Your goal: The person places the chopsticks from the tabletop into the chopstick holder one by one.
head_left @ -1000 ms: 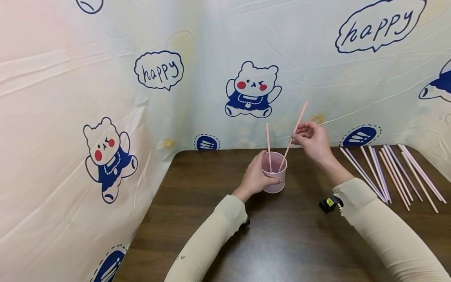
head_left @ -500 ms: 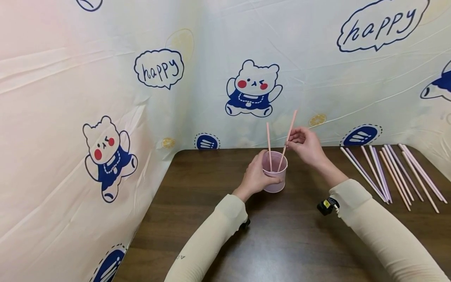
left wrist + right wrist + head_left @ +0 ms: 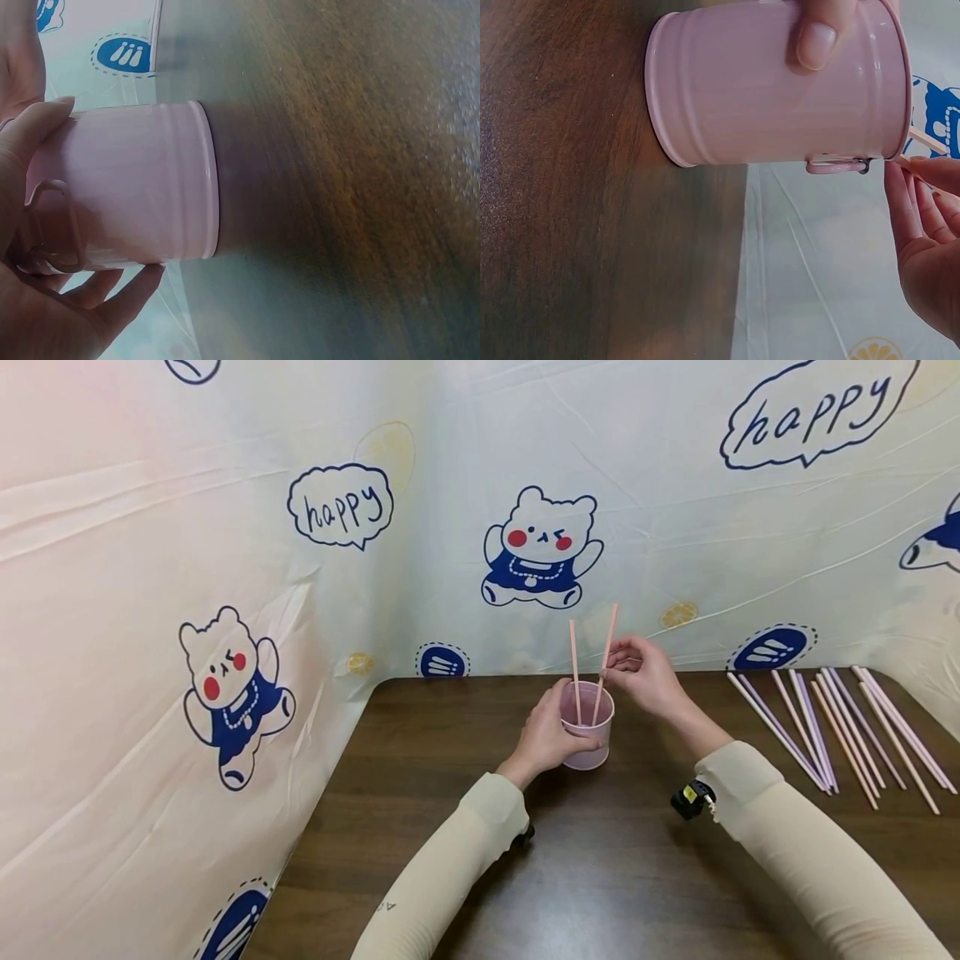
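Note:
A small pink bucket (image 3: pixel 587 752) stands upright on the table, with little loops on its sides. My left hand (image 3: pixel 549 731) grips it around the side, thumb at the front; in the left wrist view, fingers and thumb are spread around the bucket (image 3: pixel 127 187). One peach straw (image 3: pixel 573 652) leans inside the bucket with its upper part above the rim. My right hand (image 3: pixel 647 677) pinches a second peach straw (image 3: pixel 610 631) between thumb and fingers, its lower end inside the bucket. In the right wrist view, the right hand (image 3: pixel 934 255) is beside the bucket's rim.
Several pastel straws (image 3: pixel 847 727) in white, purple, pink and peach lie side by side on the right of the brown table (image 3: pixel 420 827). A printed cloth (image 3: pixel 420 577) hangs behind the table and along its left side.
My right hand has moved left and slightly down, bringing its straw closer to upright and nearer the other straw. My left hand has stayed on the bucket.

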Demonstrator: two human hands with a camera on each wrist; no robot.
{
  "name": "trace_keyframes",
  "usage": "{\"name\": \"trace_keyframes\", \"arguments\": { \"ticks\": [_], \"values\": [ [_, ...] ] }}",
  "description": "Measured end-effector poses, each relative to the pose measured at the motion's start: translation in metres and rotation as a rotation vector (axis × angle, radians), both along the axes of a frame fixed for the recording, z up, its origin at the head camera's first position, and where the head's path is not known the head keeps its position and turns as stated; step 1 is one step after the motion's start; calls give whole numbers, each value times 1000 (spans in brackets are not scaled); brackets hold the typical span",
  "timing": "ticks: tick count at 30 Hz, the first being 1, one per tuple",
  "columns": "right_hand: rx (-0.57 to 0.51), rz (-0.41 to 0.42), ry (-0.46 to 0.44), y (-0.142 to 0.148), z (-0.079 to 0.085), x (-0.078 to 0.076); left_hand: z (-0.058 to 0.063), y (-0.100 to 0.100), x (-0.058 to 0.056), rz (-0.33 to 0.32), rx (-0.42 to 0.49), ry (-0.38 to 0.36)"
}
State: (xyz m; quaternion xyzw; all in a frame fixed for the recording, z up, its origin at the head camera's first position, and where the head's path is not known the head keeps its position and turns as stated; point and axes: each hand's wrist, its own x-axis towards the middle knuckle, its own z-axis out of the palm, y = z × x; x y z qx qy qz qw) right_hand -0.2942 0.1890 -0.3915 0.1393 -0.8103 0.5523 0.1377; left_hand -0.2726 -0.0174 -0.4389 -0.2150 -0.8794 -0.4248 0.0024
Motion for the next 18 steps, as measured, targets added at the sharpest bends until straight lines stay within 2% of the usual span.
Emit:
{"name": "trace_keyframes", "arguments": {
  "ticks": [18],
  "values": [
    [45,37,-29,-5,-10,-6,0,0,0,0,-4,35]
  ]
}}
